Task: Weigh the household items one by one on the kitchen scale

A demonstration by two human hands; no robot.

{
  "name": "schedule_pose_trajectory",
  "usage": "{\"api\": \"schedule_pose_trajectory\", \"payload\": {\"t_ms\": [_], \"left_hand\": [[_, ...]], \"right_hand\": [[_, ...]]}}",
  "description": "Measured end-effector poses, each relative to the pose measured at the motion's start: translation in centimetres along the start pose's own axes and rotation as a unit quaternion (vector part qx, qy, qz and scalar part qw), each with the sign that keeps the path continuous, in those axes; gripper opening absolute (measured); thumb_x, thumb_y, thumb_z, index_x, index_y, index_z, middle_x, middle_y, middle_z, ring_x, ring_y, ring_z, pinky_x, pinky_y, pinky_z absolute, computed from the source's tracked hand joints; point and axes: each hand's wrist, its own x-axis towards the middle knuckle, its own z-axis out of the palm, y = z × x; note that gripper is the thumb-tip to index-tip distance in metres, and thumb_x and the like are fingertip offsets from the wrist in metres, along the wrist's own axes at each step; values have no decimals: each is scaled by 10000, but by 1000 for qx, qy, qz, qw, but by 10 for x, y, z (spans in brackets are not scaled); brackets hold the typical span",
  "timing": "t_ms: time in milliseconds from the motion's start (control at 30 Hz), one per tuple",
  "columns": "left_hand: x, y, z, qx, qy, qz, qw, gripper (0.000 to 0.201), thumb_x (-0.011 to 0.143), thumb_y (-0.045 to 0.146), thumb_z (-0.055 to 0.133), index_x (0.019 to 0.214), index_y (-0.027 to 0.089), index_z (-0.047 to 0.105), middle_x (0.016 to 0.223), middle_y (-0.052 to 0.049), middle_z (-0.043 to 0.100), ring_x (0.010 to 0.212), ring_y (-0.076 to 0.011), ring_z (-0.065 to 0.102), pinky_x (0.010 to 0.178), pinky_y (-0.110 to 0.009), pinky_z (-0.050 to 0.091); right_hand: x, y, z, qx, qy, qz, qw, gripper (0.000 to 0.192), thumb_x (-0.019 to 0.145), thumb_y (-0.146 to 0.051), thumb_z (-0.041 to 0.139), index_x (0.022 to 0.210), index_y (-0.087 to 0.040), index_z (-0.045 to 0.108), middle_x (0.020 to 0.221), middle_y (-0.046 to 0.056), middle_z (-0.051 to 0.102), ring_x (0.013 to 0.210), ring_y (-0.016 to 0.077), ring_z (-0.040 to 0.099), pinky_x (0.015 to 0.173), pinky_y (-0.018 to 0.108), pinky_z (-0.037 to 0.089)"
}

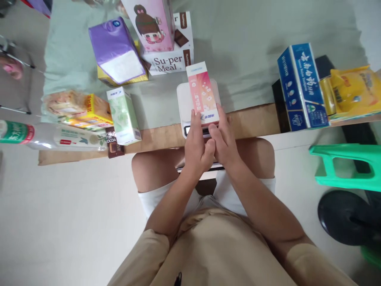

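Observation:
A slim pink-and-white box (202,91) with a flower print lies lengthwise over a white kitchen scale (183,99) at the table's near edge. My left hand (196,145) has its fingers along the box's near left side. On the near right side, my right hand (225,143) lays its forefinger against the box's edge. Between them the two hands grip its near end, with both thumbs close together in front of the scale's dark display (187,130). Whether the box rests fully on the scale or is slightly raised, I cannot tell.
To the left are a green-and-white box (123,115), a large bottle (68,136), a cocoa packet (115,149) and a purple package (110,43). Behind stand a pink box (151,28) and a Su-per Meal box (169,63). A blue toothpaste box (306,87) and yellow bag (354,91) are right.

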Motion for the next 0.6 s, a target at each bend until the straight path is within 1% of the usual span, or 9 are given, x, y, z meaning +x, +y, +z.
{"api": "schedule_pose_trajectory", "payload": {"t_ms": [100,167,233,300,400,433,500,533,600], "left_hand": [[1,-5,1,22,0,4,1000,740,1048,645,266,1681,277,165,1777,-135,225,1647,-298,289,1277,-435,386],[3,-8,2,42,7,15,999,722,1048,632,291,1662,259,225,1749,-161,289,1625,-307,332,1250,-438,411],[4,-12,-1,60,30,36,997,683,1054,615,288,1617,230,312,1686,-187,394,1577,-308,409,1225,-447,426],[5,-19,-10,70,77,55,993,639,1056,611,273,1524,206,427,1564,-187,526,1477,-288,516,1183,-440,448],[9,-31,-33,69,146,19,987,511,1045,600,331,1153,193,620,1108,-100,696,1055,-215,666,928,-360,519],[12,-35,-41,68,155,-14,985,452,1038,573,375,963,198,615,902,-51,663,868,-179,635,800,-325,495],[18,-41,-54,69,150,-87,982,436,1012,483,458,672,210,441,612,24,449,607,-123,456,619,-292,364],[21,-43,-57,73,140,-119,980,461,991,431,486,613,213,340,553,41,342,549,-107,370,580,-293,300],[28,-43,-59,91,112,-169,975,482,938,344,524,576,211,235,520,48,235,514,-92,284,559,-301,222]], "right_hand": [[5,4,2,4,10,41,999,664,1043,-563,255,1633,-259,275,1685,100,424,1634,320,299,1319,670,252],[6,9,1,-3,13,36,999,671,1032,-576,275,1606,-235,342,1673,104,444,1644,315,271,1324,642,252],[6,15,-4,-11,21,12,1000,638,1031,-563,285,1574,-252,407,1636,95,499,1626,298,314,1333,616,237],[4,24,-13,-11,58,-16,998,598,1026,-550,302,1515,-261,490,1583,94,559,1585,289,389,1329,595,251],[3,40,-30,24,169,-9,985,492,996,-538,382,1281,-244,653,1310,107,717,1307,272,635,1180,519,463],[4,45,-36,37,197,6,980,444,989,-526,404,1173,-234,683,1143,99,747,1127,254,694,1054,479,539],[7,53,-43,60,211,39,975,381,985,-503,423,995,-225,683,828,45,687,785,202,659,789,397,563],[9,56,-45,69,202,50,976,373,989,-496,422,941,-224,673,733,17,631,687,181,610,710,368,535],[13,60,-46,84,176,63,979,380,995,-502,434,864,-226,660,655,-8,568,619,160,561,662,343,495]]}}
